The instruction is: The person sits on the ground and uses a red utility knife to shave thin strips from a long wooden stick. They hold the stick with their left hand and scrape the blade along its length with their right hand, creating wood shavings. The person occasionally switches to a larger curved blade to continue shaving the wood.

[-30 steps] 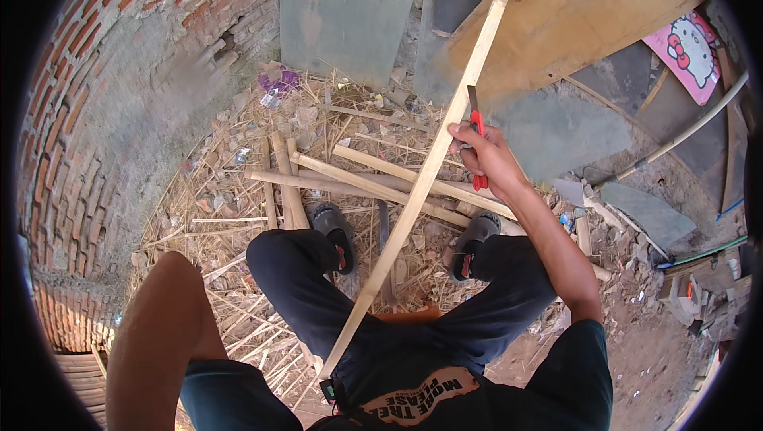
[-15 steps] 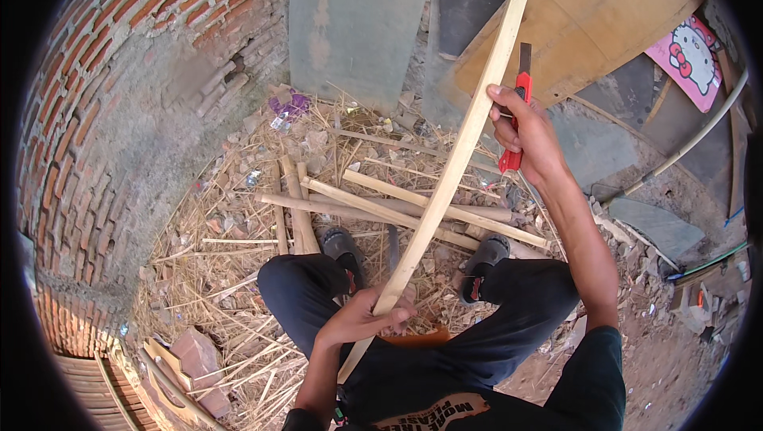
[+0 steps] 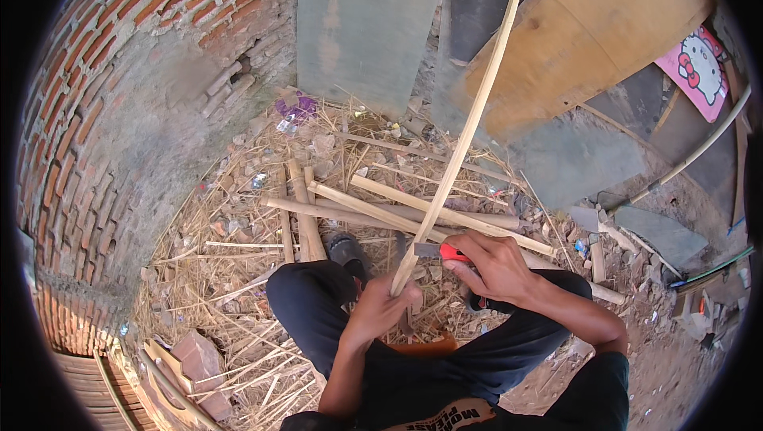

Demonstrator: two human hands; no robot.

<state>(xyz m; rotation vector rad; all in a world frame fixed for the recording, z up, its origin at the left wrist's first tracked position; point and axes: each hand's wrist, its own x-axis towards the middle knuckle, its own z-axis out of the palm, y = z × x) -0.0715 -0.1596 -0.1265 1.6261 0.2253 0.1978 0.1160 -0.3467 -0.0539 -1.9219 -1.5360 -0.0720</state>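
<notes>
A long pale wooden strip [image 3: 467, 133] slants up and away from my lap, tilted to the right at its far end. Around its near end my left hand [image 3: 380, 308] is closed. My right hand [image 3: 499, 265] grips the red handle of a utility knife [image 3: 455, 253]. The knife's dark blade points left and meets the strip's edge just beyond my left hand. Part of the knife's handle is hidden inside my right fingers.
Several wooden sticks [image 3: 381, 210] lie crossed on the ground ahead, among straw and shavings. A brick wall [image 3: 87, 121] curves along the left. Grey and brown boards [image 3: 596, 25] lean at the back. A brick block [image 3: 198, 358] sits at lower left.
My right hand has come down and nearer with the knife, whose blade has turned from pointing away to pointing left against the strip. My left hand has shifted slightly right with the strip.
</notes>
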